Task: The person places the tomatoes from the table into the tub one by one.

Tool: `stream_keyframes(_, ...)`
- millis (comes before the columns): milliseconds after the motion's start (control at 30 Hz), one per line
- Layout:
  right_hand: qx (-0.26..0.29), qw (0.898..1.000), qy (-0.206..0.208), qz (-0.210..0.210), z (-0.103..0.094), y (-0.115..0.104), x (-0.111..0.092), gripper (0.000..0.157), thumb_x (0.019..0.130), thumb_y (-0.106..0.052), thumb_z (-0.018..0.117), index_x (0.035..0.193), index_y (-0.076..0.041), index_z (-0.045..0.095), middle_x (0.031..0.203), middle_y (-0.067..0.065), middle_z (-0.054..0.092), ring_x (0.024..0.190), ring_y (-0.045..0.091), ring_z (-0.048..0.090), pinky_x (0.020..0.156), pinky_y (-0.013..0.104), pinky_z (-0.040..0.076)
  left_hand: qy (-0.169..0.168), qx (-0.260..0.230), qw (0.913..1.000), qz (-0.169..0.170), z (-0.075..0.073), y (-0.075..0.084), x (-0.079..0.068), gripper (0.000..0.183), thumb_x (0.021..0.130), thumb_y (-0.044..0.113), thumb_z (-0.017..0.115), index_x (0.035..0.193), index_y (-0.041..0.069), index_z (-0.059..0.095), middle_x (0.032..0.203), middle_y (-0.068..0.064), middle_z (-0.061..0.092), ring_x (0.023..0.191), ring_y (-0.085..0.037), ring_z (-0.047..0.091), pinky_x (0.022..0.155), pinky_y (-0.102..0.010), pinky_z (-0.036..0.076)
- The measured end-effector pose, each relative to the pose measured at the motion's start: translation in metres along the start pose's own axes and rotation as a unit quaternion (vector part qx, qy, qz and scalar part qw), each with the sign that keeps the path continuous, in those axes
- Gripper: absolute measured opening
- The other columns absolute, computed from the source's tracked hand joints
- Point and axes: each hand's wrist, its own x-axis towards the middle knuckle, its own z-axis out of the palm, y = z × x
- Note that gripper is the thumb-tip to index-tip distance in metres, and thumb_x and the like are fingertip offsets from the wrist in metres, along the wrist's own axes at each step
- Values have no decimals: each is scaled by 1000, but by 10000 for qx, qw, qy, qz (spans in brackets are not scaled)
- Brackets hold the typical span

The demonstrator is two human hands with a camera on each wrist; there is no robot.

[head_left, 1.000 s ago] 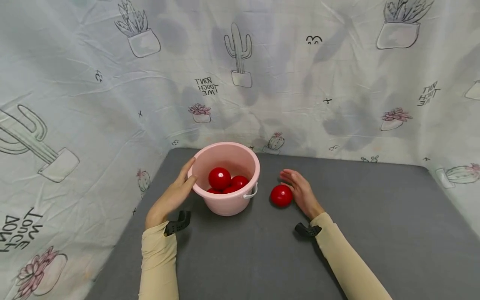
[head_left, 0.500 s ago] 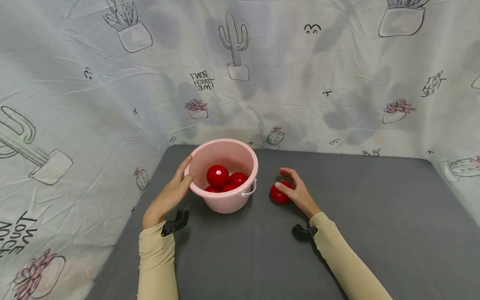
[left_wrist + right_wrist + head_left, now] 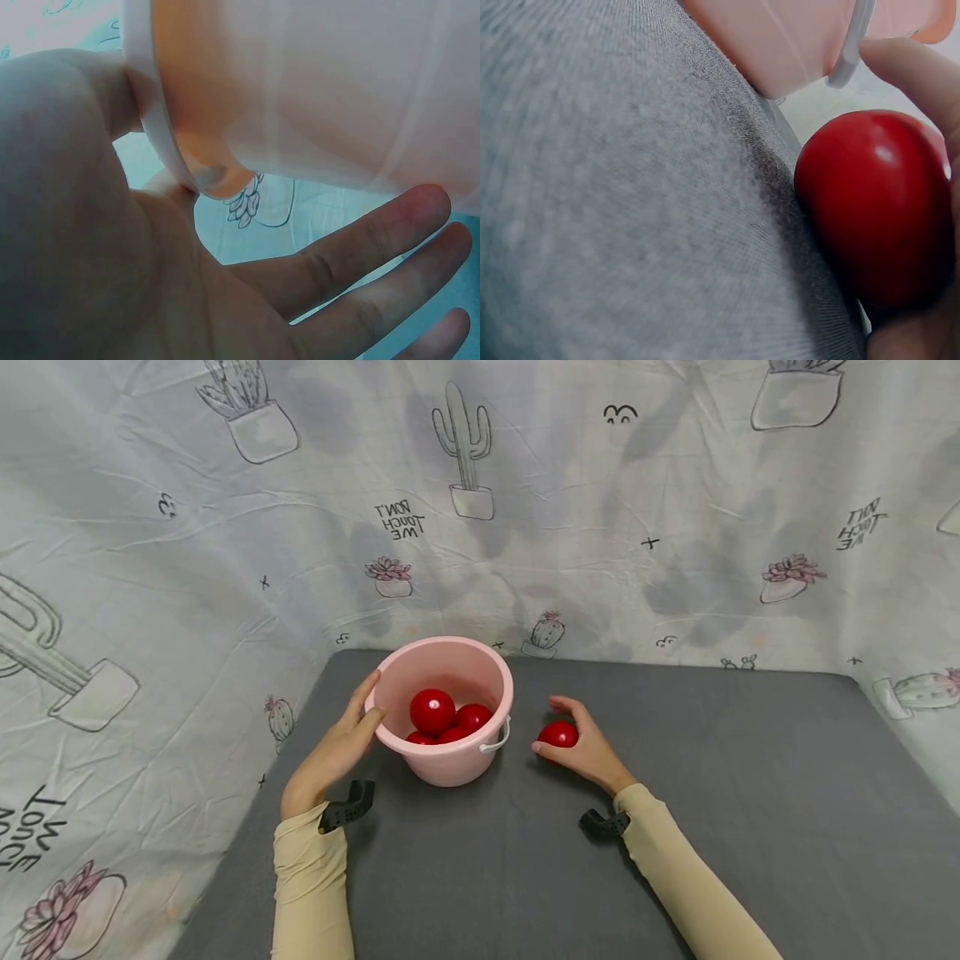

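A pink bucket (image 3: 438, 768) stands on the grey table with several glossy red balls (image 3: 432, 712) inside. My left hand (image 3: 333, 760) holds its left rim, thumb and one finger hooked over the edge; the other fingers stretch along the outer wall, as the left wrist view shows. To the right of the bucket, my right hand (image 3: 592, 752) has its thumb and fingers curled round another red ball (image 3: 558, 734). In the right wrist view this ball (image 3: 877, 202) sits close against the table cloth, thumb and fingers on either side of it.
The bucket's white handle (image 3: 497, 737) hangs down on its right side. A grey cloth (image 3: 720, 760) covers the table. A pale curtain (image 3: 570, 527) printed with cacti rises behind the table and along its left side. Each wrist wears a black mount (image 3: 603, 825).
My right hand has closed round the loose ball, its thumb coming over and down to the near side. My left hand stays on the bucket's rim. The head view has shifted slightly.
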Motion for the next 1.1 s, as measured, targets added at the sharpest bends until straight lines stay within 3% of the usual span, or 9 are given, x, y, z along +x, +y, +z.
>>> stream_keyframes(267,-293,9995,76,-93,-3,1,-3,66,85,-35,80,142,-16,53,138,7,56,119,30,57,96,52,56,-48,14,10000,39,2,0,1,60,108,47,34,159,52,2,171,-6,13,140,-41,48,111,-62,41)
stream_keyframes(667,-642,9977,-168,-116,-3,-2,-3,55,83,-36,83,131,-21,60,128,2,63,112,26,62,90,46,58,-89,14,10000,-18,0,5,1,61,107,51,33,157,54,0,171,-6,12,143,-40,45,114,-64,37)
stream_keyframes(933,-540,9983,-153,-135,1,0,-4,44,83,-29,83,123,-21,64,120,6,67,103,26,64,84,39,59,-32,85,10000,-23,1,1,1,61,108,47,33,158,53,1,170,-9,16,140,-41,49,113,-64,38)
stream_keyframes(1100,216,9997,79,125,-2,1,0,43,86,-27,80,125,-18,63,125,10,64,111,31,61,88,43,58,-51,22,10000,18,-1,1,0,61,108,47,33,158,52,1,170,-9,15,142,-42,46,113,-64,37)
